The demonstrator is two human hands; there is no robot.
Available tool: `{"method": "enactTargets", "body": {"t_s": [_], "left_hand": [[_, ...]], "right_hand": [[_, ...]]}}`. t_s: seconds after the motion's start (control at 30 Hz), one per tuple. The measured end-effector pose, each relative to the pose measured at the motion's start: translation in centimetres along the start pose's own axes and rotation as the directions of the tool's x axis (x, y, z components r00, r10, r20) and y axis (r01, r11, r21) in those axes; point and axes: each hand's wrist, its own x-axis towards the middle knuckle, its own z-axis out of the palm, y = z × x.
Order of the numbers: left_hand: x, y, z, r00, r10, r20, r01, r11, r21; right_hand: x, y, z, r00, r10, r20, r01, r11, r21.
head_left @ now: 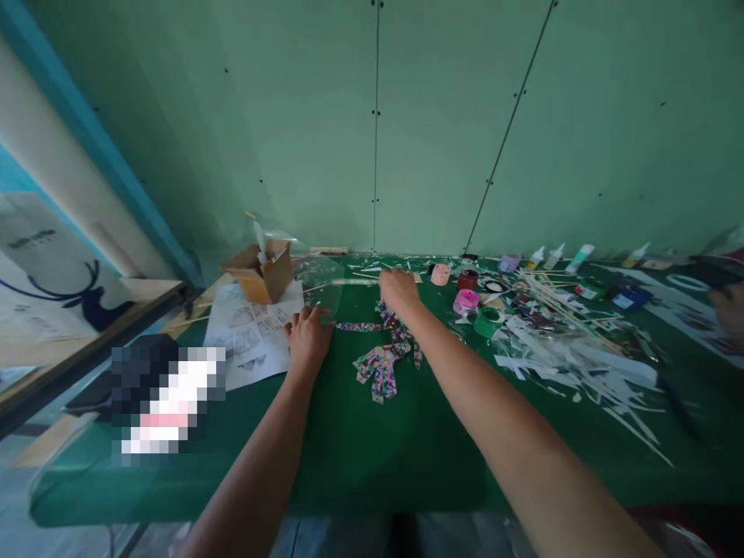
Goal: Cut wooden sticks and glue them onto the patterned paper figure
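A colourful patterned cut-out figure (380, 363), made of joined strips, lies flat on the green table. One narrow patterned strip (360, 327) reaches left from it. My left hand (308, 333) rests palm down by that strip's left end, fingers somewhat apart, beside the printed paper sheet (249, 337). Over the top of the figure, my right hand (398, 288) is closed with its fingers bent down. Its fingertips are hidden, so whatever they pinch cannot be made out. Behind it lie thin sticks (354, 282).
At left stands an open cardboard box (266, 273). Paint jars, including a pink one (466, 302) and a green one (488, 322), stand right of my arm. Paper scraps (558, 356) and several glue bottles (580, 259) lie farther right. Another person's hand (731, 310) shows at the right edge.
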Motion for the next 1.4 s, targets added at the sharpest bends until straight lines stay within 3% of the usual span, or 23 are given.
{"method": "enactTargets", "body": {"t_s": [0.1, 0.17, 0.2, 0.27, 0.3, 0.37, 0.43, 0.5, 0.6, 0.7, 0.83, 0.93, 1.0, 1.07, 1.13, 1.23, 1.33, 1.4], "left_hand": [[0.5, 2.5, -0.1, 0.994, 0.018, -0.108, -0.036, 0.987, -0.159], [1.3, 5.2, 0.1, 0.987, 0.09, -0.131, -0.135, 0.911, -0.389], [1.8, 6.6, 0.2, 0.988, 0.107, -0.112, -0.151, 0.833, -0.533], [2.9, 9.1, 0.7, 0.998, 0.058, -0.032, -0.061, 0.626, -0.778], [3.5, 10.0, 0.9, 0.998, 0.053, 0.019, -0.012, 0.529, -0.849], [4.2, 10.9, 1.2, 1.0, -0.004, 0.013, 0.014, 0.361, -0.932], [4.5, 10.7, 1.3, 0.998, -0.064, -0.023, -0.007, 0.243, -0.97], [4.3, 9.8, 1.1, 0.994, -0.098, -0.051, -0.03, 0.201, -0.979], [3.5, 8.6, 0.6, 0.992, -0.079, -0.098, -0.073, 0.267, -0.961], [2.5, 8.8, 0.6, 0.993, -0.006, -0.115, -0.108, 0.304, -0.947], [1.1, 10.4, 1.3, 0.972, 0.236, 0.005, -0.07, 0.31, -0.948], [0.6, 10.8, 1.7, 0.955, 0.298, 0.017, -0.078, 0.303, -0.95], [0.8, 10.3, 1.7, 0.954, 0.299, -0.001, -0.095, 0.301, -0.949], [1.5, 9.5, 1.5, 0.977, 0.21, -0.044, -0.101, 0.27, -0.958], [2.4, 8.5, 1.4, 0.997, 0.033, -0.074, -0.079, 0.2, -0.977], [3.9, 7.0, 1.3, 0.984, -0.178, -0.027, -0.005, 0.124, -0.992], [5.0, 5.5, 1.0, 0.974, -0.219, 0.054, 0.022, -0.145, -0.989], [5.4, 4.4, 0.6, 0.959, -0.259, 0.114, 0.02, -0.338, -0.941]], "right_hand": [[-3.1, 3.0, -0.8, 0.98, 0.166, -0.11, -0.119, 0.933, 0.341], [-5.2, 4.1, -0.5, 0.973, 0.15, -0.176, -0.026, 0.827, 0.562], [-6.1, 4.4, -0.1, 0.969, 0.141, -0.201, 0.022, 0.767, 0.641], [-7.5, 4.5, 0.6, 0.961, 0.118, -0.249, 0.11, 0.663, 0.74], [-8.0, 4.3, 1.0, 0.965, 0.087, -0.248, 0.141, 0.624, 0.768], [-8.5, 3.8, 1.5, 0.975, 0.028, -0.222, 0.163, 0.592, 0.789], [-8.6, 3.1, 1.8, 0.982, -0.024, -0.187, 0.164, 0.599, 0.784], [-8.6, 2.4, 1.9, 0.982, -0.052, -0.18, 0.175, 0.599, 0.781], [-8.7, 1.6, 1.8, 0.978, -0.042, -0.205, 0.192, 0.568, 0.8], [-8.9, 1.1, 1.8, 0.972, -0.034, -0.233, 0.214, 0.536, 0.817], [-8.8, 0.6, 2.3, 0.966, 0.036, -0.256, 0.211, 0.462, 0.862], [-8.6, 0.7, 2.7, 0.96, 0.059, -0.275, 0.229, 0.403, 0.886], [-8.5, 1.1, 2.8, 0.96, 0.04, -0.277, 0.24, 0.395, 0.887], [-8.5, 1.7, 2.8, 0.963, 0.014, -0.27, 0.239, 0.423, 0.874], [-8.5, 2.3, 2.8, 0.967, -0.014, -0.254, 0.231, 0.468, 0.853], [-8.6, 3.0, 2.7, 0.971, -0.054, -0.233, 0.224, 0.544, 0.808], [-8.4, 4.0, 2.5, 0.972, -0.037, -0.231, 0.203, 0.628, 0.752], [-8.1, 5.1, 2.4, 0.97, 0.049, -0.239, 0.143, 0.681, 0.719]]}}
